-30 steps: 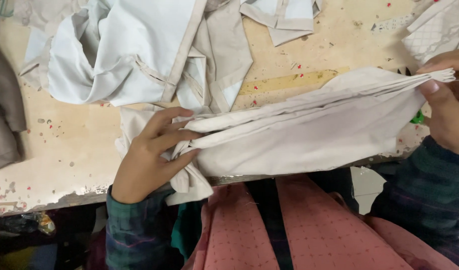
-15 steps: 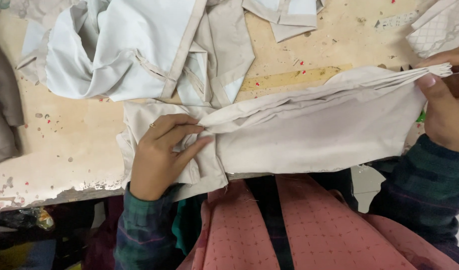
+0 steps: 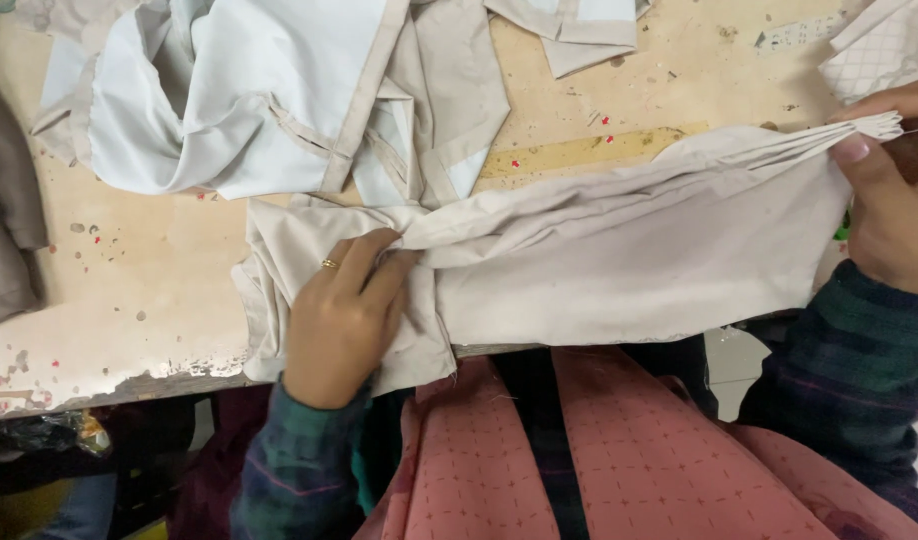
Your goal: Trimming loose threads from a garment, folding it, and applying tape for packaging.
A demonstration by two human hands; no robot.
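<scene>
Head view: left hand pinning beige cloth flat, right hand pinching its gathered end — best kept taut, folds aligned.

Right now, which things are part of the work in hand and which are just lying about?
In hand:
- beige cloth
- left hand pressing its bunched end
- right hand pinching its gathered end

Lying about:
- pale blue garment
- grey fabric
- quilted piece
- worn tabletop
</scene>
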